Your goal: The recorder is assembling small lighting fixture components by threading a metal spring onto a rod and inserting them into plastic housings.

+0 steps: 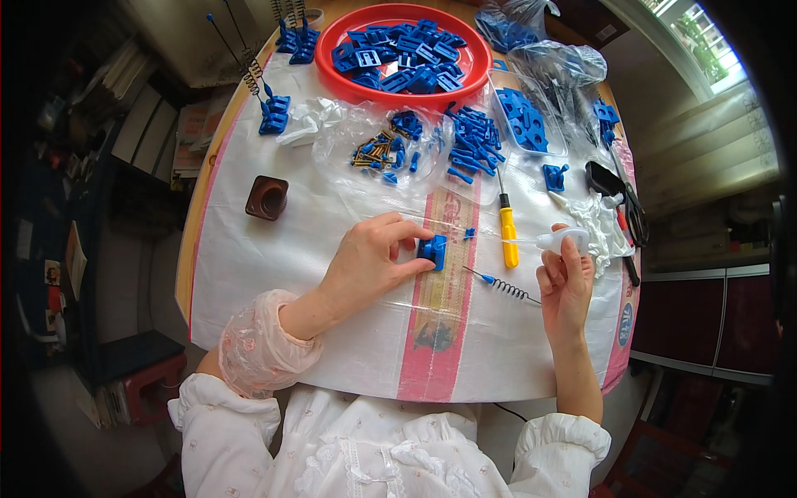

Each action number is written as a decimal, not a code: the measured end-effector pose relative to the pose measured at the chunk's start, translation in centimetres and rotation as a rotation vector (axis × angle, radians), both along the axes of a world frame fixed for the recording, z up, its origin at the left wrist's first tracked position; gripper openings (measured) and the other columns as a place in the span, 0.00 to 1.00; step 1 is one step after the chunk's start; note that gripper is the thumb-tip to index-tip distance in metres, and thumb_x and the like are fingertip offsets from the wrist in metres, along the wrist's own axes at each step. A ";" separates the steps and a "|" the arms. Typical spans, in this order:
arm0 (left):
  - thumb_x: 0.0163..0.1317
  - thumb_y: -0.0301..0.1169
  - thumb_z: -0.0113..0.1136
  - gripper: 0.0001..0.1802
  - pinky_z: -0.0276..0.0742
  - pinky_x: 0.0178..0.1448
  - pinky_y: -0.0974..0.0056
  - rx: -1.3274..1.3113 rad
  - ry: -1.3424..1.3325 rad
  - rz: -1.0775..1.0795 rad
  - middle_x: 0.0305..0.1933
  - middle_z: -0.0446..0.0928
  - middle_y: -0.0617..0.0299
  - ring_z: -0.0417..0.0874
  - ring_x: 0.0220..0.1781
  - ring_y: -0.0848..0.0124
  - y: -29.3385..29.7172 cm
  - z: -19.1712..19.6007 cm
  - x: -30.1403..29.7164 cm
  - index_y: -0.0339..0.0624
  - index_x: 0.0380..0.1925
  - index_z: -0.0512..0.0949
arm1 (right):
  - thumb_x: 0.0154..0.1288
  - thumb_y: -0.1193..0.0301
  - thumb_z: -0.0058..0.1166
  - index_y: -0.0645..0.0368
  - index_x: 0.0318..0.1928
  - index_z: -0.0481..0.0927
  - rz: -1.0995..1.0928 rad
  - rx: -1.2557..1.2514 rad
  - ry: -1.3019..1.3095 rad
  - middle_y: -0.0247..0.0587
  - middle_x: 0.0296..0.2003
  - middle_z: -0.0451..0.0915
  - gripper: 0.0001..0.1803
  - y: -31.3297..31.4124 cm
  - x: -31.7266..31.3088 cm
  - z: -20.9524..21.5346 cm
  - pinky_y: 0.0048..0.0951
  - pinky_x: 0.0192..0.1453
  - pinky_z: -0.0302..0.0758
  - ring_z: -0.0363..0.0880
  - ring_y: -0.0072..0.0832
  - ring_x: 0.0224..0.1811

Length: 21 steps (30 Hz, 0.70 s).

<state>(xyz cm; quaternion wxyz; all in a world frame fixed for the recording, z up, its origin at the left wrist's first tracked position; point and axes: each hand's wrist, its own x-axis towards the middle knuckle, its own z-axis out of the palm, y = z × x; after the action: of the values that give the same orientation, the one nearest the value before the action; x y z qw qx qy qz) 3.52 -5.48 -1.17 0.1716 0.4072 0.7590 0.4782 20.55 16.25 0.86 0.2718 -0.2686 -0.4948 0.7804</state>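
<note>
With thumb and fingers, my left hand (374, 257) grips a small blue plastic part (433, 251) resting on the table covering. My right hand (566, 286) is closed around a small white squeeze bottle (564, 241), tipped on its side with its thin nozzle pointing left. A tiny blue piece (470, 233) lies between the two hands. Just below it is a black coil spring (510, 289) with a blue sleeve and a thin straight end, reaching toward my right wrist. A screwdriver with a yellow handle (508, 236) lies left of the bottle.
A red basin (325, 62) of blue parts stands at the back. Before it are a plastic bag of brass screws (375, 151), a pile of blue pegs (475, 141) and a clear tub of flat blue plates (523, 120). A brown square cup (267, 198) sits left, black scissors (635, 217) right.
</note>
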 end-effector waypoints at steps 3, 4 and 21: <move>0.47 0.28 0.76 0.18 0.67 0.29 0.70 -0.001 0.000 0.001 0.29 0.76 0.64 0.68 0.23 0.77 0.0 0.1 0.0 0.44 0.41 0.85 | 0.71 0.65 0.57 0.62 0.50 0.77 0.005 -0.003 0.006 0.20 0.20 0.61 0.14 0.0 0.0 0.0 0.17 0.21 0.47 0.51 0.09 0.20; 0.47 0.28 0.76 0.18 0.67 0.29 0.70 -0.002 -0.001 0.001 0.29 0.76 0.64 0.68 0.23 0.77 0.0 0.1 0.0 0.44 0.41 0.85 | 0.71 0.65 0.57 0.62 0.50 0.77 0.008 -0.004 0.009 0.20 0.20 0.61 0.14 0.0 0.0 0.0 0.17 0.21 0.47 0.51 0.09 0.20; 0.47 0.28 0.76 0.18 0.67 0.29 0.70 -0.004 0.007 -0.001 0.29 0.76 0.64 0.68 0.23 0.77 0.0 0.1 0.0 0.44 0.42 0.85 | 0.71 0.66 0.56 0.63 0.50 0.76 0.011 -0.013 0.020 0.21 0.22 0.64 0.14 0.1 0.0 0.0 0.17 0.20 0.48 0.52 0.09 0.21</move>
<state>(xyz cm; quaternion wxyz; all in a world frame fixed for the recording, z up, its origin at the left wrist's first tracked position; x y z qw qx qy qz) 3.53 -5.49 -1.09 0.1699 0.4090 0.7603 0.4753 20.57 16.32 0.84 0.2708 -0.2599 -0.4884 0.7877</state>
